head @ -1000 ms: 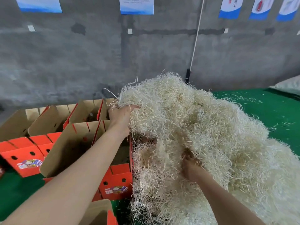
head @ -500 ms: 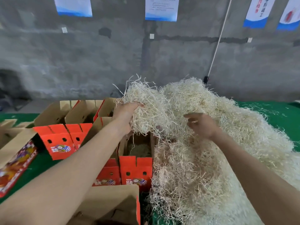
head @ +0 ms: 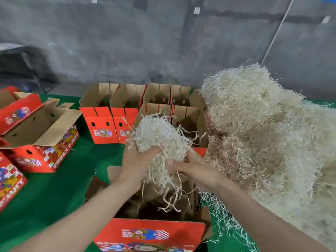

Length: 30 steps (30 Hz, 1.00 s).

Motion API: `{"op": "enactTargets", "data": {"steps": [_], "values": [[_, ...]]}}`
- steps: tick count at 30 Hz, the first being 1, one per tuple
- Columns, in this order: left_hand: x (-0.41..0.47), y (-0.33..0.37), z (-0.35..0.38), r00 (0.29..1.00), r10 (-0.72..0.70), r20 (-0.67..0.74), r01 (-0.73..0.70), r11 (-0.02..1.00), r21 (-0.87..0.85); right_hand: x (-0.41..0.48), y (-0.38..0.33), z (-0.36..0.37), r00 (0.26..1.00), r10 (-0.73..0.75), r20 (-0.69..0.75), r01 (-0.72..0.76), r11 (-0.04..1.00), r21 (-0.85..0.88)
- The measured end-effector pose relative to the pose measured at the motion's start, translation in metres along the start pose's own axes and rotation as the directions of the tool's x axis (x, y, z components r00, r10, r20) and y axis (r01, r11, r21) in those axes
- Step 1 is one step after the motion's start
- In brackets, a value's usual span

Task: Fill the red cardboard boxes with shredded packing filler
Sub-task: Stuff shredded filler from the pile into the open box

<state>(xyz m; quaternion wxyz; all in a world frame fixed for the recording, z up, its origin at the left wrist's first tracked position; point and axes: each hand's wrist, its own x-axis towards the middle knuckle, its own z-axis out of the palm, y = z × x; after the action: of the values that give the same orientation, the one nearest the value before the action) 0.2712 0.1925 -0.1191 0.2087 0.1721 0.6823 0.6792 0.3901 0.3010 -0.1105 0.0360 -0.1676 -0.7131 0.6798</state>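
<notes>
A clump of pale shredded filler [head: 160,139] hangs over the open red cardboard box [head: 152,233] nearest me. My left hand [head: 135,161] grips the clump from the left, fingers curled into it. From the right, my right hand [head: 189,169] holds the same clump with its fingers round the strands. Loose strands dangle into the box's brown inside. A big heap of the same filler [head: 269,135] fills the right side of the green table.
Several open red boxes [head: 101,128] stand in rows behind the clump. More red boxes [head: 40,142] with raised flaps lie at the left. The green table cover [head: 54,193] shows between them. A grey concrete wall stands behind.
Both hands pulled a clump off the big heap and brought it left and toward me, over the nearest box. The right hand, held free before, now holds the clump.
</notes>
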Motion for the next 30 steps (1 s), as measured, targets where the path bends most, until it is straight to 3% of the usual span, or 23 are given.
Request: {"op": "enactTargets", "data": {"steps": [3, 7, 9, 14, 19, 22, 24, 26, 27, 30], "values": [[-0.018, -0.028, -0.02, 0.993, 0.024, 0.115, -0.033, 0.996, 0.078, 0.02, 0.027, 0.022, 0.986, 0.078, -0.145, -0.08, 0.997, -0.006], [-0.013, -0.036, -0.055, 0.912, -0.169, 0.373, 0.162, 0.986, 0.051, 0.029, 0.049, 0.033, 0.954, 0.129, -0.271, -0.142, 0.989, -0.032], [-0.002, -0.038, -0.075, 0.884, -0.269, 0.381, 0.229, 0.962, 0.147, 0.028, 0.052, 0.033, 0.944, 0.142, -0.296, -0.17, 0.983, -0.07], [0.013, -0.052, -0.113, 0.857, -0.303, 0.416, 0.135, 0.913, 0.385, 0.029, 0.06, 0.024, 0.906, 0.198, -0.373, -0.252, 0.962, -0.102], [0.021, -0.057, -0.132, 0.799, -0.428, 0.422, 0.259, 0.879, 0.401, 0.028, 0.067, 0.024, 0.882, 0.188, -0.432, -0.233, 0.971, -0.054], [0.02, -0.057, -0.127, 0.786, -0.399, 0.472, 0.281, 0.911, 0.302, 0.032, 0.073, 0.029, 0.859, 0.201, -0.471, -0.229, 0.973, -0.004], [0.017, -0.052, -0.113, 0.715, -0.418, 0.56, 0.264, 0.904, 0.337, 0.036, 0.071, 0.042, 0.875, 0.167, -0.454, -0.237, 0.966, -0.101], [0.01, -0.051, -0.098, 0.643, -0.38, 0.665, 0.128, 0.909, 0.396, 0.042, 0.069, 0.057, 0.894, 0.135, -0.427, -0.202, 0.973, -0.114], [0.006, -0.053, -0.091, 0.645, -0.336, 0.687, 0.046, 0.914, 0.403, 0.044, 0.068, 0.064, 0.903, 0.135, -0.407, -0.192, 0.976, -0.102], [0.011, -0.065, -0.082, 0.792, -0.229, 0.566, -0.038, 0.907, 0.42, 0.042, 0.069, 0.064, 0.926, 0.195, -0.322, -0.225, 0.973, -0.056]]}}
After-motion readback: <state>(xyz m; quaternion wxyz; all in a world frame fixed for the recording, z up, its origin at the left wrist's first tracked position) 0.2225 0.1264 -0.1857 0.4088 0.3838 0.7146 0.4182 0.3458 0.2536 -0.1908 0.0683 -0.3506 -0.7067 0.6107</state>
